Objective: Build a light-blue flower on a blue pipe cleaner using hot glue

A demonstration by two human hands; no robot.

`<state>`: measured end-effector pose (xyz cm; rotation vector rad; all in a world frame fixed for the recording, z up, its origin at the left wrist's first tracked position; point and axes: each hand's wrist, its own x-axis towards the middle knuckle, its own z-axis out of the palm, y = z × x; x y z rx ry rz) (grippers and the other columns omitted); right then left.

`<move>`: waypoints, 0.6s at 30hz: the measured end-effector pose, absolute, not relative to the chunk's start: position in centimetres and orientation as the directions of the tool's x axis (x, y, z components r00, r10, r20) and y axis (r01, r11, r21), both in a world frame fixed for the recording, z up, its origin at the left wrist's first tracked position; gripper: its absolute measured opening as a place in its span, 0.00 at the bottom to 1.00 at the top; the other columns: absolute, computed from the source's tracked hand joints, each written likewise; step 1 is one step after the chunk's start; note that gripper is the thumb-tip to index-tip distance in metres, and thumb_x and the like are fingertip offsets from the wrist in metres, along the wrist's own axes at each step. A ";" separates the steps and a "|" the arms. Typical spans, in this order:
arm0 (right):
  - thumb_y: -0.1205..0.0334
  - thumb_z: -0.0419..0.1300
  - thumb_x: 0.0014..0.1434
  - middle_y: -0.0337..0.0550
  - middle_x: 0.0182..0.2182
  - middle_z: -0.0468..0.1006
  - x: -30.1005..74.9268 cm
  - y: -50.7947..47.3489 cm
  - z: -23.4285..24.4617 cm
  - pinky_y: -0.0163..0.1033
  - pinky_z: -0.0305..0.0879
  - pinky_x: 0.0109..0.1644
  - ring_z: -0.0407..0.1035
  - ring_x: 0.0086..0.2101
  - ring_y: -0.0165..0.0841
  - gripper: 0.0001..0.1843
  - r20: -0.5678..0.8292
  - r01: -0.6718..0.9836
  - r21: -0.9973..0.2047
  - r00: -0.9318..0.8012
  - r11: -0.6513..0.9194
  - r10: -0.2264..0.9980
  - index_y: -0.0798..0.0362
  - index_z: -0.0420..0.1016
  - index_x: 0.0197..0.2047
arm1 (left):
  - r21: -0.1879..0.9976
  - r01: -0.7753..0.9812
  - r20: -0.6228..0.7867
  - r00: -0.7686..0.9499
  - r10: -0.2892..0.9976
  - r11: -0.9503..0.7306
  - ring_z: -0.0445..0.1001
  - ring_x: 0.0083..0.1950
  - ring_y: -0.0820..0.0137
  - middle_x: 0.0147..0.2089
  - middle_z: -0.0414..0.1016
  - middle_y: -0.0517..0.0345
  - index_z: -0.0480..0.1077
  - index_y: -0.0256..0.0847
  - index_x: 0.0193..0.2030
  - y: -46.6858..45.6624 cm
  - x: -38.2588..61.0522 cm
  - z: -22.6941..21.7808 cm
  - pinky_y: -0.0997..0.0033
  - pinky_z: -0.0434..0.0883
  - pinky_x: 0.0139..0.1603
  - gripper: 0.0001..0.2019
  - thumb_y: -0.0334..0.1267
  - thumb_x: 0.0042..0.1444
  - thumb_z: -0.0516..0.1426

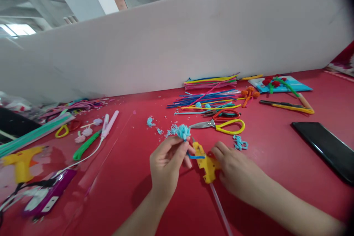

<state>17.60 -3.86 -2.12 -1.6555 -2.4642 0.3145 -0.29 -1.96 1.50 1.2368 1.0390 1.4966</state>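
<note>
Between the fingertips of my left hand [168, 160] is a light blue pipe cleaner flower [183, 132], held upright by its darker blue stem [197, 157], which bends off to the right. My right hand [230, 164] is closed around the handle of a yellow glue gun [206, 164]; its nozzle points up toward the flower, and a clear glue stick [219, 206] sticks out of its back end. Whether the nozzle touches the flower I cannot tell. Just beyond lie scissors with yellow handles [231, 127] and pliers with red handles [228, 114]. Folded blue pieces [240, 143] rest beside my right hand.
Bundled pipe cleaners [211, 82] lie along the white partition [166, 44]. A black phone [323, 145] is at the right. On the left are a second yellow glue gun [22, 162], a purple power strip [51, 193] and a pink styling iron [109, 124]. Blue fluff [173, 130] litters the red table [124, 184].
</note>
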 end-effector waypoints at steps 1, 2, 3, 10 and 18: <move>0.78 0.52 0.45 0.48 0.38 0.71 18.0 -3.6 -1.9 0.39 0.59 0.34 0.70 0.34 0.38 0.19 0.032 0.908 -0.252 -0.338 0.335 0.940 0.55 0.70 0.41 | 0.964 -0.179 0.184 -0.093 0.979 -0.198 0.67 0.15 0.79 0.24 0.77 0.60 0.75 0.38 0.33 -1.7 -0.4 1.7 0.81 0.66 0.17 0.02 0.33 0.54 0.61; 0.77 0.53 0.45 0.48 0.39 0.71 18.5 -3.3 -1.8 0.39 0.58 0.31 0.70 0.32 0.37 0.19 0.059 0.922 -0.247 -0.292 0.297 0.955 0.55 0.70 0.41 | 0.962 -0.225 0.139 -0.085 0.987 -0.155 0.66 0.14 0.80 0.23 0.77 0.60 0.74 0.37 0.32 -1.4 -0.5 1.8 0.82 0.63 0.15 0.02 0.34 0.54 0.61; 0.77 0.54 0.46 0.48 0.39 0.71 19.0 -3.1 -1.5 0.39 0.57 0.30 0.69 0.30 0.36 0.18 0.096 0.934 -0.247 -0.242 0.259 0.966 0.55 0.69 0.41 | 0.960 -0.260 0.093 -0.067 0.993 -0.107 0.65 0.13 0.81 0.22 0.76 0.61 0.73 0.37 0.32 -1.2 -0.7 1.9 0.83 0.61 0.13 0.03 0.34 0.54 0.61; 0.70 0.54 0.56 0.44 0.38 0.72 20.2 -2.5 0.3 0.37 0.68 0.36 0.71 0.36 0.35 0.08 0.573 0.607 -0.604 -0.119 0.516 0.811 0.49 0.67 0.39 | 0.946 -0.305 -0.093 0.064 0.994 0.109 0.58 0.08 0.83 0.16 0.72 0.64 0.70 0.36 0.32 -0.8 -0.8 1.6 0.87 0.52 0.08 0.09 0.41 0.53 0.61; 0.66 0.60 0.56 0.43 0.33 0.71 18.4 -4.5 0.6 0.34 0.68 0.31 0.70 0.31 0.32 0.06 0.633 0.498 -0.537 -0.295 0.681 0.716 0.49 0.66 0.36 | 0.926 -0.324 -0.160 0.125 0.979 0.193 0.67 0.13 0.78 0.20 0.74 0.63 0.69 0.37 0.32 -0.8 -0.2 1.3 0.83 0.63 0.13 0.09 0.40 0.51 0.62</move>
